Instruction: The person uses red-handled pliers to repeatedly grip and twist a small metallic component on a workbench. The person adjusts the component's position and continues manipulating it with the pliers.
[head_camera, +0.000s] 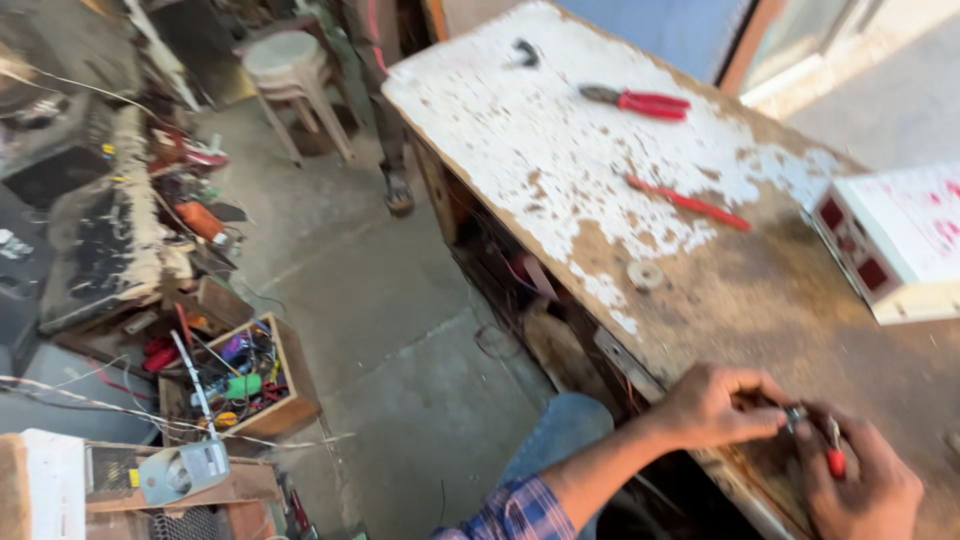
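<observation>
At the near edge of a worn wooden workbench (720, 300) with flaking white paint, my left hand (715, 405) pinches a small metal part (795, 415) between its fingertips. My right hand (865, 480) is closed around a small tool with a red handle (836, 460), its tip meeting the metal part. Both hands touch over the bench edge. My plaid sleeve and blue jeans (560, 430) show below.
On the bench lie red-handled pliers (640, 102), a red screwdriver (690, 203), a round washer (645, 275) and a white meter box (895, 240). A wooden box of wires (245, 375), clutter, a plastic stool (290, 75) and another person's foot (398, 190) are on the concrete floor at left.
</observation>
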